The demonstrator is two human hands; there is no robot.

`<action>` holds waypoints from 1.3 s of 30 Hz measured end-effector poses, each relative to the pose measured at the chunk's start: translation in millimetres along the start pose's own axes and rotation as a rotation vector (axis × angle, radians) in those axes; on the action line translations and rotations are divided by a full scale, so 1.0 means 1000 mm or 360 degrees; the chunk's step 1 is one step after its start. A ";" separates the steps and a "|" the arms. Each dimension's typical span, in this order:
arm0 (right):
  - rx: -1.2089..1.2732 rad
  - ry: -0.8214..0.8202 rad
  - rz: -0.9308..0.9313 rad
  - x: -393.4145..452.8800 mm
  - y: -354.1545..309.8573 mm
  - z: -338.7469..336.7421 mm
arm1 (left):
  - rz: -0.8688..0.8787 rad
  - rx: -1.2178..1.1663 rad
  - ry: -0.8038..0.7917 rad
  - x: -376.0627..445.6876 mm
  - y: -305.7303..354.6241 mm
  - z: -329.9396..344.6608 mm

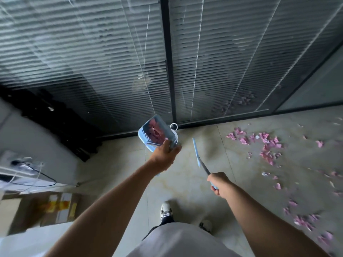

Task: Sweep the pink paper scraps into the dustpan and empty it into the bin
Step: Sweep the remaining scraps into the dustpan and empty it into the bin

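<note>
Both forearms are reaching forward from the white-shirted torso, with the left hand [164, 154] gripping the blue dustpan [157, 133] raised off the floor and tilting back so the pink load is staying in its pocket, and the right hand [219, 182] clenching the thin brush handle [199, 160], whose long axis is running up and slightly left. Most pink paper scraps [267, 145] are lying on the floor [185, 182] well off to the right, nearer the brush hand. No bin is showing, so the emptying direction cannot be judged.
</note>
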State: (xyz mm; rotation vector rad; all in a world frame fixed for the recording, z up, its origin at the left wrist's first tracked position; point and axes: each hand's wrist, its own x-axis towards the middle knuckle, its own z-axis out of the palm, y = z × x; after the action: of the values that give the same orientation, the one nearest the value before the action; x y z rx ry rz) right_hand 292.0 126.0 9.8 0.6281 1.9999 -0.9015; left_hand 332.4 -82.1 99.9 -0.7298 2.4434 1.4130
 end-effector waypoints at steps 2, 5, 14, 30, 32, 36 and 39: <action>-0.0012 -0.0006 0.0011 0.001 0.004 -0.001 | 0.0076 0.0292 -0.0045 0.000 -0.012 0.009; -0.0037 -0.0015 0.0024 0.004 0.012 -0.002 | 0.0155 0.0573 -0.0193 -0.002 -0.026 0.021; -0.0047 0.0008 0.0086 0.016 0.031 -0.011 | 0.0248 0.1255 -0.0465 -0.012 -0.057 0.046; -0.0076 0.0053 0.0095 0.017 0.043 -0.022 | 0.0297 0.1855 -0.0706 -0.026 -0.072 0.060; -0.0075 0.0048 0.0096 0.017 0.043 -0.022 | 0.0316 0.1962 -0.0802 -0.028 -0.071 0.063; -0.0069 0.0042 0.0105 0.018 0.047 -0.023 | 0.0383 0.2226 -0.0944 -0.027 -0.077 0.067; -0.0049 0.0034 0.0104 0.017 0.048 -0.023 | 0.0377 0.2325 -0.0999 -0.027 -0.084 0.071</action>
State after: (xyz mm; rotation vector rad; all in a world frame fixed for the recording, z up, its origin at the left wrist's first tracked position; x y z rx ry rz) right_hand 305.4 175.7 -13.4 0.6842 1.9965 -0.8266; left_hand 396.3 -47.4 12.2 0.3126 2.2208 -0.3223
